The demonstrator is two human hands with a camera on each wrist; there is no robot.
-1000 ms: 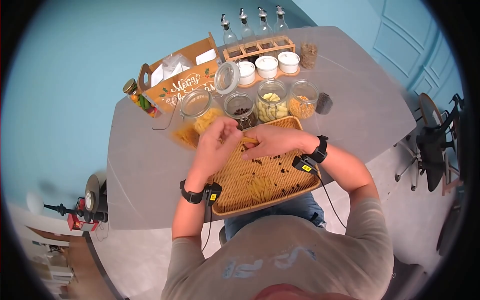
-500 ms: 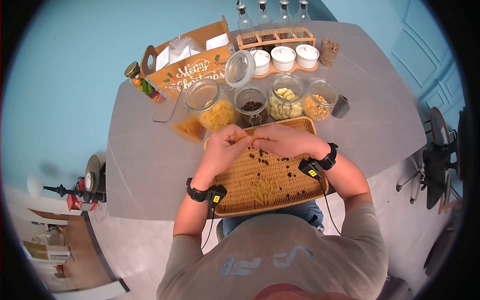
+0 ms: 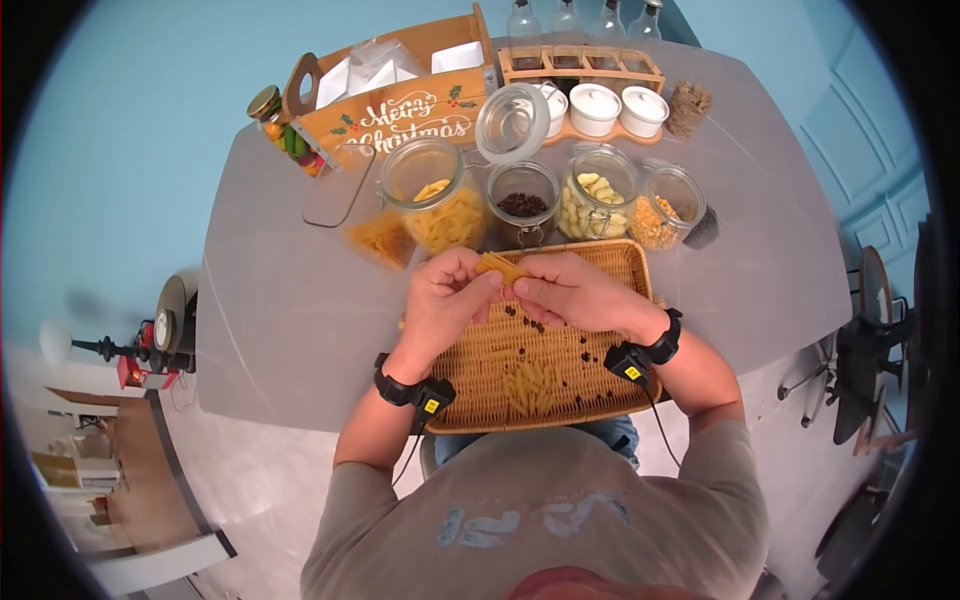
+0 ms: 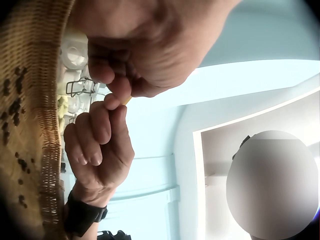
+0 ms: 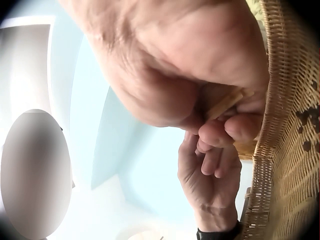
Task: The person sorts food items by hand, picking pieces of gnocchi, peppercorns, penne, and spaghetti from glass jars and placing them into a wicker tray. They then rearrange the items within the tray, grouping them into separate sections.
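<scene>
Over the far edge of a wicker basket [image 3: 640,275], both hands meet fingertip to fingertip. Between them is a small bundle of yellow pasta pieces [image 3: 503,266]. My left hand [image 3: 445,298] pinches its left end with thumb and fingers. My right hand [image 3: 575,290] has its thumb on the other end, and pasta lies inside its curled fingers [image 5: 215,132] in the right wrist view. Below, a pile of pasta [image 3: 530,388] lies in the basket, with dark beans [image 3: 585,357] scattered around it.
Behind the basket stand glass jars of pasta [image 3: 445,215], dark beans [image 3: 523,205], pale pieces [image 3: 597,205] and corn kernels [image 3: 657,220]. A pasta packet [image 3: 382,238] lies left. Farther back are a wooden box [image 3: 400,115], white lidded pots [image 3: 595,108] and a bottle rack [image 3: 580,65].
My left hand, blurred and slightly apart at first, has come against the right hand and taken hold of the pasta bundle. The head view has shifted, with the jars now nearer and farther right.
</scene>
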